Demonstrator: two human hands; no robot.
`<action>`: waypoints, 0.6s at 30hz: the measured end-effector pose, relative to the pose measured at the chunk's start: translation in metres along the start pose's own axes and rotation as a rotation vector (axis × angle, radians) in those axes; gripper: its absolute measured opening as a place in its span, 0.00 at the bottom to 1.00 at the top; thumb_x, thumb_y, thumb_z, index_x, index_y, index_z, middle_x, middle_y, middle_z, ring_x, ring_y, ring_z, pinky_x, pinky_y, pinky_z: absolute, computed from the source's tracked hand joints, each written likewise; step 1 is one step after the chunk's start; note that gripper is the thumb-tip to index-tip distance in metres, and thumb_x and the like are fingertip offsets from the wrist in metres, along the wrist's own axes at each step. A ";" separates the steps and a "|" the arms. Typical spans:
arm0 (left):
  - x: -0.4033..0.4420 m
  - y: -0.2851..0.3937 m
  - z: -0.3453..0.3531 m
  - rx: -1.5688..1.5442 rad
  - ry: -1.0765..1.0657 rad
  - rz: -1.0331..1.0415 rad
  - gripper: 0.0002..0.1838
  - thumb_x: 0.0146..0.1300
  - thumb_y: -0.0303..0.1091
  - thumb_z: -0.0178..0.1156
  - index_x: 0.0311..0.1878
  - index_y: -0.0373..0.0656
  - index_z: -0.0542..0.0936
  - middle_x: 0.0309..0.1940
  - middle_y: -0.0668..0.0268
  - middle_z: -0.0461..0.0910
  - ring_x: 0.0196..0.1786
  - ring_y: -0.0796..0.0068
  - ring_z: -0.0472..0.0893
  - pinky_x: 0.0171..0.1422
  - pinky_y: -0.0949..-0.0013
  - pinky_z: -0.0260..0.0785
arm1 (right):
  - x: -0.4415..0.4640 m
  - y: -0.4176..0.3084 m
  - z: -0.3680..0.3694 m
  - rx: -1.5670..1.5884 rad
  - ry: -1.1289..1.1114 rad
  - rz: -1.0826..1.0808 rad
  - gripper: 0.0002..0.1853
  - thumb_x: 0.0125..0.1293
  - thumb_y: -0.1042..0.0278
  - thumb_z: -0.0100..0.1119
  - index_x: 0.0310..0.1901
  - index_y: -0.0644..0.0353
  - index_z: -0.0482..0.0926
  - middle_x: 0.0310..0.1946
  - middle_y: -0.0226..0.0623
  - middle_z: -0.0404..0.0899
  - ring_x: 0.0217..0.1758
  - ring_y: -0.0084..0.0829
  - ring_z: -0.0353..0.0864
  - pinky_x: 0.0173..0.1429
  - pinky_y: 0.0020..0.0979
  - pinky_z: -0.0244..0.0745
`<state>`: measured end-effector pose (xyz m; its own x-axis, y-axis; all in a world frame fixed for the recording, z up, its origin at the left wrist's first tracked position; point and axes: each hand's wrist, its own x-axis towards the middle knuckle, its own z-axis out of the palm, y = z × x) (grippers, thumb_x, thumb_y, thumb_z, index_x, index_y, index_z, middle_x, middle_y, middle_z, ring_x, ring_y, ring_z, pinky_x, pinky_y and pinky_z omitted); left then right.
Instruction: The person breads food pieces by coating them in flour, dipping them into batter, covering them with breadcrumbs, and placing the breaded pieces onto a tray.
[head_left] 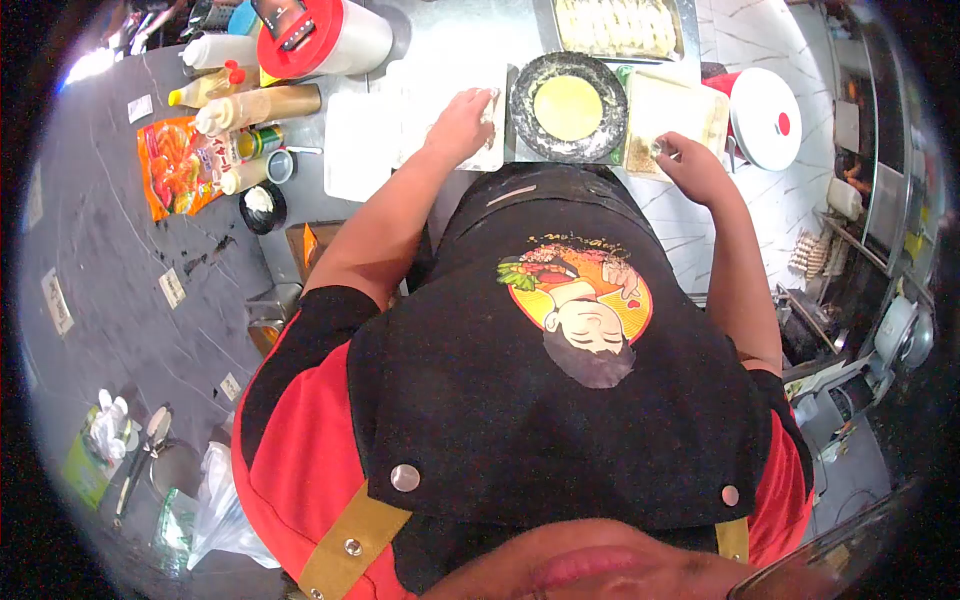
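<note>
My left hand (462, 126) rests palm down on the white rectangular tray (415, 82), with white powder on its fingertips. Its fingers look loosely bent and partly laid on the tray. Right of it stands a black round dish (522, 112) dusted with white powder, with a pale yellow disc (568, 108) in its middle. My right hand (692, 168) is over the near edge of a shallow tray with a tan, crumb-like surface (690, 108). Its thumb and fingers pinch together around something small and pale that I cannot make out.
A metal tray (692, 22) of rowed pale food pieces stands at the back. Squeeze bottles (275, 103), a red-lidded tub (352, 40), an orange packet (165, 170) and a small black bowl (277, 222) sit left. A round white lid (768, 115) is at right.
</note>
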<state>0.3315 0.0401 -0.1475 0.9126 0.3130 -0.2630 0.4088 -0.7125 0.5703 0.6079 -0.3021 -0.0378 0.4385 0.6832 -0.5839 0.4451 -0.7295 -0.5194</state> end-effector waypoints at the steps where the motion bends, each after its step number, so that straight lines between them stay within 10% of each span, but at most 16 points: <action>1: 0.001 -0.004 0.004 -0.023 0.030 -0.040 0.36 0.64 0.37 0.69 0.75 0.35 0.75 0.71 0.44 0.79 0.73 0.44 0.78 0.80 0.52 0.70 | 0.001 0.001 0.001 0.000 0.002 -0.003 0.20 0.73 0.59 0.65 0.59 0.63 0.84 0.52 0.58 0.89 0.55 0.56 0.90 0.62 0.48 0.82; 6: 0.007 0.003 -0.019 -0.261 0.007 -0.370 0.21 0.68 0.31 0.66 0.63 0.34 0.81 0.46 0.51 0.87 0.49 0.58 0.88 0.57 0.57 0.81 | 0.004 0.008 0.006 0.000 0.020 -0.032 0.20 0.74 0.59 0.64 0.60 0.62 0.83 0.47 0.49 0.89 0.48 0.43 0.88 0.58 0.42 0.82; 9: 0.008 -0.017 -0.016 -0.995 0.118 -0.486 0.16 0.70 0.33 0.67 0.55 0.34 0.82 0.34 0.60 0.85 0.35 0.68 0.85 0.43 0.60 0.79 | 0.001 0.001 0.006 0.011 0.014 -0.008 0.19 0.74 0.59 0.64 0.60 0.62 0.84 0.48 0.52 0.89 0.50 0.47 0.88 0.59 0.44 0.82; 15: 0.013 -0.035 -0.025 -0.783 0.082 -0.531 0.17 0.72 0.36 0.67 0.56 0.34 0.82 0.40 0.54 0.87 0.44 0.63 0.87 0.53 0.58 0.80 | 0.003 -0.006 0.009 0.019 0.005 -0.008 0.20 0.74 0.58 0.64 0.59 0.62 0.84 0.50 0.57 0.90 0.52 0.54 0.90 0.60 0.47 0.83; 18: 0.008 -0.030 -0.033 -0.271 0.137 -0.212 0.23 0.71 0.38 0.68 0.64 0.33 0.81 0.53 0.44 0.86 0.61 0.51 0.85 0.68 0.53 0.77 | 0.003 -0.011 0.009 0.027 0.004 -0.028 0.20 0.74 0.58 0.64 0.59 0.63 0.84 0.50 0.57 0.90 0.51 0.54 0.90 0.59 0.47 0.83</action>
<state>0.3272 0.0849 -0.1412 0.7924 0.5304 -0.3012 0.5598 -0.4362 0.7045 0.5971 -0.2922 -0.0395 0.4292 0.7031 -0.5669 0.4354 -0.7110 -0.5522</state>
